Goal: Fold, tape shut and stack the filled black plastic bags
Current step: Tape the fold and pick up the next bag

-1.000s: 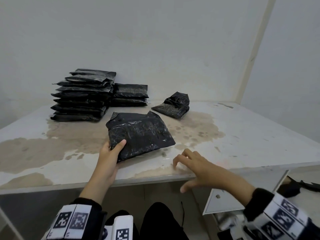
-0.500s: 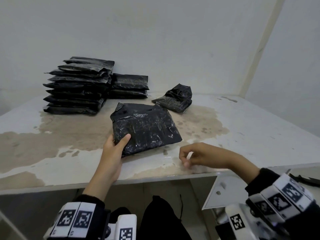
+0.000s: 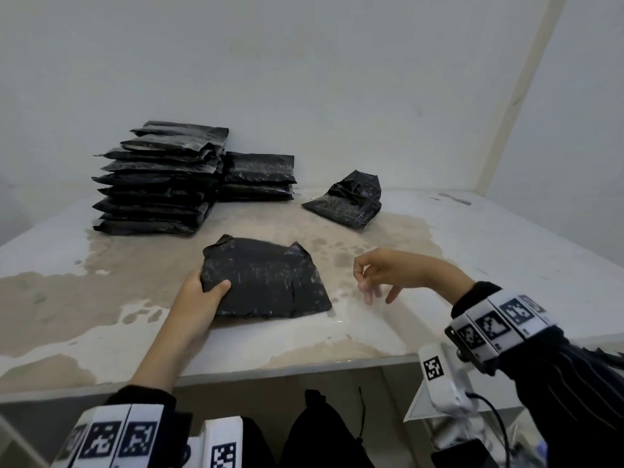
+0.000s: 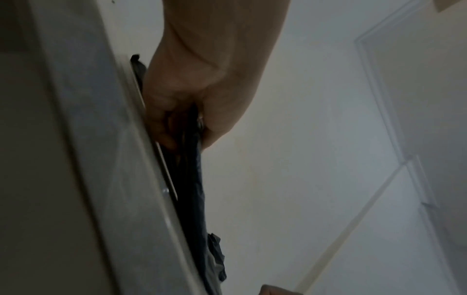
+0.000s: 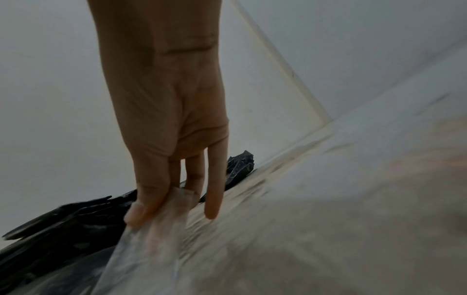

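Note:
A folded, filled black bag (image 3: 266, 278) lies flat on the stained white table (image 3: 472, 258). My left hand (image 3: 202, 295) grips its near left corner, thumb on top; the left wrist view shows the fingers curled under the bag (image 4: 194, 179). My right hand (image 3: 368, 275) hovers just right of the bag, above the table. It pinches a strip of clear tape (image 5: 156, 235) that hangs from the fingertips, plain in the right wrist view and barely visible from the head.
A tall stack of taped black bags (image 3: 158, 184) stands at the back left, with a short stack (image 3: 258, 177) beside it. One crumpled loose bag (image 3: 347, 201) lies at the back middle. White walls close off the far side and the right.
My right hand left the table's front edge, rose and moved toward the bag while pinching the tape. The left hand kept its grip as the bag turned slightly.

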